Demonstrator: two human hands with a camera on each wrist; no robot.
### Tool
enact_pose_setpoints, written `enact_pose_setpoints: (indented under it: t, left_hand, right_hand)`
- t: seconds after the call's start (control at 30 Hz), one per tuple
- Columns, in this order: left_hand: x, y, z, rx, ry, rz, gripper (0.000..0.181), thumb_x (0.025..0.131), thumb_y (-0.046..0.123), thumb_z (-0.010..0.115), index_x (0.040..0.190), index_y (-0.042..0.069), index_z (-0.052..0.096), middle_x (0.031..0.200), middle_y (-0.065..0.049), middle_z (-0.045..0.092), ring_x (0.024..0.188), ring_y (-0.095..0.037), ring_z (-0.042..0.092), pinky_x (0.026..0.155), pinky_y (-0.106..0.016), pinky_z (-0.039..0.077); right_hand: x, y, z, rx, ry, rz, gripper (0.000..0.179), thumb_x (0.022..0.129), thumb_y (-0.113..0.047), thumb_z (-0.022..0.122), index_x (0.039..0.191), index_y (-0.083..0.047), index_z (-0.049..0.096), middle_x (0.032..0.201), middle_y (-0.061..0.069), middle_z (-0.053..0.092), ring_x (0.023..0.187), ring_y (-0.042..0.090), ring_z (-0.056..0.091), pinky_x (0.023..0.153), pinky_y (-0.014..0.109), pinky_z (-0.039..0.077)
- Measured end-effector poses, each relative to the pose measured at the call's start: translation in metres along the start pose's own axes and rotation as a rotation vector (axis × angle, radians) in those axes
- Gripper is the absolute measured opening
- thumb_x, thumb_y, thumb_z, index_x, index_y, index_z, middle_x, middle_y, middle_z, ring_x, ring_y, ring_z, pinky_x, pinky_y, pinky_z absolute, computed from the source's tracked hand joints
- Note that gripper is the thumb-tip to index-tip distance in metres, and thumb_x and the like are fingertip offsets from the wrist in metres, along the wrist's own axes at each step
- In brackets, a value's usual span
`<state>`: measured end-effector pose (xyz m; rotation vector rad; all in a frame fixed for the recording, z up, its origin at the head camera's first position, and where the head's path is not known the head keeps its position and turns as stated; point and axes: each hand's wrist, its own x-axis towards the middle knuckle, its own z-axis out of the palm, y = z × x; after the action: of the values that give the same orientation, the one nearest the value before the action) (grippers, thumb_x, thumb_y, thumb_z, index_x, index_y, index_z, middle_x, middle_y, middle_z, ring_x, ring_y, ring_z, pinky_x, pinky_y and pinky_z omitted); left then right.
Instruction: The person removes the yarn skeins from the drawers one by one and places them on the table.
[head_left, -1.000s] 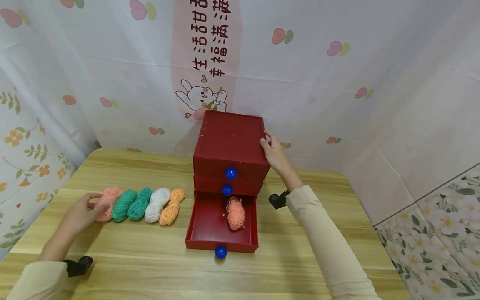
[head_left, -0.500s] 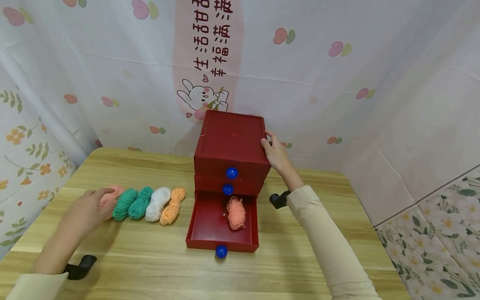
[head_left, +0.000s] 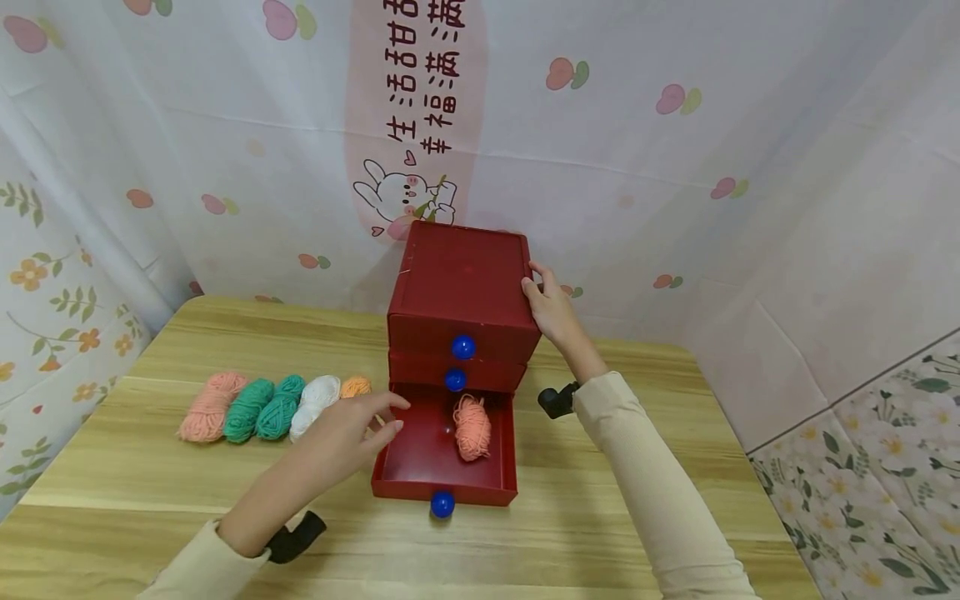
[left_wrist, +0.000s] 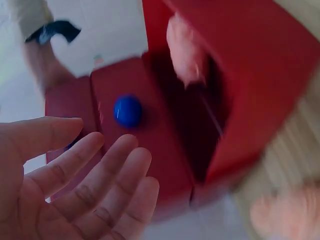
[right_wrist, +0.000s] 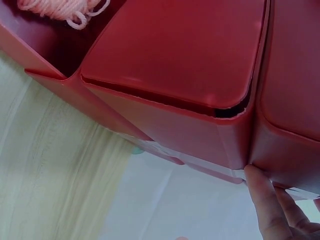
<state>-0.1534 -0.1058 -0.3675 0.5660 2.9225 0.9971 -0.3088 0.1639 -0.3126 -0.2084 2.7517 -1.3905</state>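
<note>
My left hand (head_left: 337, 442) is empty, fingers loosely extended, at the left side of the pulled-out bottom drawer (head_left: 412, 467). In the left wrist view its bare palm shows before the blue knob (left_wrist: 128, 111). A salmon-pink yarn skein (head_left: 472, 427) lies in the right half of that drawer. My right hand (head_left: 557, 312) rests against the upper right side of the red drawer cabinet (head_left: 465, 275); its fingers (right_wrist: 270, 205) press along the side in the right wrist view. The two upper drawers are closed.
Left of the cabinet a row of skeins lies on the wooden table (head_left: 360, 550): pink (head_left: 213, 407), two green ones (head_left: 249, 410), white (head_left: 318, 396) and orange (head_left: 356, 387), partly hidden by my left hand. A patterned curtain (head_left: 615, 167) hangs behind.
My left hand has left the pink skein at the row's left end and moved right, empty, to the open drawer. The right hand and cabinet have stayed put.
</note>
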Motion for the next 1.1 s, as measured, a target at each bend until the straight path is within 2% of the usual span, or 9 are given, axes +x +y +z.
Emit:
enact_pose_setpoints:
  t: [0.23, 0.3, 0.4, 0.47, 0.7, 0.77, 0.87, 1.0, 1.1]
  left_hand:
    - [0.022, 0.012, 0.044, -0.023, -0.085, 0.034, 0.028, 0.088, 0.019, 0.063, 0.115, 0.012, 0.060, 0.103, -0.009, 0.067, 0.091, -0.022, 0.062, 0.082, -0.040, 0.051]
    - [0.028, 0.013, 0.055, -0.038, -0.121, 0.014, 0.034, 0.088, 0.019, 0.063, 0.121, 0.010, 0.057, 0.110, -0.014, 0.064, 0.097, -0.027, 0.062, 0.082, -0.045, 0.051]
    - [0.036, 0.013, 0.071, -0.005, -0.155, -0.007, 0.042, 0.089, 0.021, 0.062, 0.128, 0.011, 0.052, 0.114, -0.017, 0.061, 0.100, -0.033, 0.061, 0.084, -0.049, 0.050]
    - [0.040, 0.014, 0.079, 0.023, -0.166, -0.014, 0.045, 0.089, 0.021, 0.062, 0.131, 0.013, 0.050, 0.113, -0.018, 0.060, 0.096, -0.033, 0.062, 0.081, -0.049, 0.051]
    - [0.050, 0.017, 0.093, 0.057, -0.272, -0.002, 0.053, 0.089, 0.023, 0.061, 0.139, 0.019, 0.042, 0.115, -0.021, 0.055, 0.086, -0.029, 0.059, 0.074, -0.044, 0.052]
    - [0.051, 0.017, 0.097, 0.073, -0.299, 0.000, 0.055, 0.090, 0.026, 0.060, 0.141, 0.022, 0.039, 0.117, -0.022, 0.053, 0.088, -0.030, 0.058, 0.075, -0.045, 0.052]
    - [0.052, 0.016, 0.102, 0.102, -0.307, 0.006, 0.056, 0.090, 0.030, 0.060, 0.142, 0.023, 0.039, 0.117, -0.023, 0.053, 0.094, -0.033, 0.058, 0.078, -0.046, 0.052]
    - [0.053, 0.015, 0.104, 0.086, -0.300, -0.011, 0.053, 0.089, 0.030, 0.061, 0.139, 0.023, 0.042, 0.122, -0.023, 0.051, 0.109, -0.039, 0.054, 0.084, -0.053, 0.049]
    - [0.054, 0.014, 0.105, 0.062, -0.285, -0.017, 0.049, 0.089, 0.028, 0.062, 0.134, 0.022, 0.045, 0.120, -0.023, 0.051, 0.108, -0.039, 0.053, 0.083, -0.054, 0.049]
  right_hand:
    - [0.000, -0.001, 0.001, 0.009, 0.000, -0.005, 0.052, 0.102, -0.032, 0.030, 0.149, -0.016, 0.017, 0.123, 0.021, 0.049, 0.107, 0.033, 0.054, 0.091, 0.046, 0.045]
    - [0.000, 0.000, 0.000, 0.018, 0.004, -0.006, 0.051, 0.102, -0.032, 0.031, 0.149, -0.016, 0.018, 0.123, 0.021, 0.049, 0.107, 0.033, 0.053, 0.091, 0.046, 0.044]
    - [0.000, 0.000, 0.000, 0.019, 0.007, -0.009, 0.051, 0.101, -0.031, 0.031, 0.149, -0.015, 0.018, 0.123, 0.021, 0.049, 0.107, 0.033, 0.054, 0.091, 0.046, 0.045]
    - [0.001, 0.000, 0.000, 0.024, 0.004, -0.005, 0.051, 0.101, -0.031, 0.032, 0.149, -0.016, 0.019, 0.122, 0.021, 0.049, 0.106, 0.033, 0.054, 0.090, 0.046, 0.045]
    - [0.000, 0.002, -0.002, 0.021, -0.003, -0.009, 0.052, 0.102, -0.031, 0.030, 0.149, -0.014, 0.016, 0.124, 0.022, 0.047, 0.107, 0.033, 0.053, 0.091, 0.045, 0.045]
    - [0.000, 0.002, -0.002, 0.015, -0.007, -0.008, 0.052, 0.102, -0.031, 0.030, 0.149, -0.014, 0.015, 0.124, 0.022, 0.047, 0.107, 0.033, 0.053, 0.091, 0.045, 0.045]
    - [-0.001, 0.002, -0.001, 0.007, -0.009, -0.006, 0.053, 0.102, -0.031, 0.030, 0.149, -0.014, 0.015, 0.124, 0.022, 0.047, 0.107, 0.033, 0.053, 0.091, 0.046, 0.045]
    - [-0.001, 0.001, 0.000, 0.012, -0.010, -0.008, 0.053, 0.102, -0.031, 0.030, 0.149, -0.014, 0.015, 0.124, 0.022, 0.047, 0.108, 0.033, 0.053, 0.091, 0.046, 0.045]
    - [-0.001, 0.000, 0.000, 0.010, -0.006, -0.013, 0.052, 0.102, -0.031, 0.030, 0.149, -0.013, 0.016, 0.124, 0.022, 0.047, 0.107, 0.033, 0.053, 0.091, 0.046, 0.044]
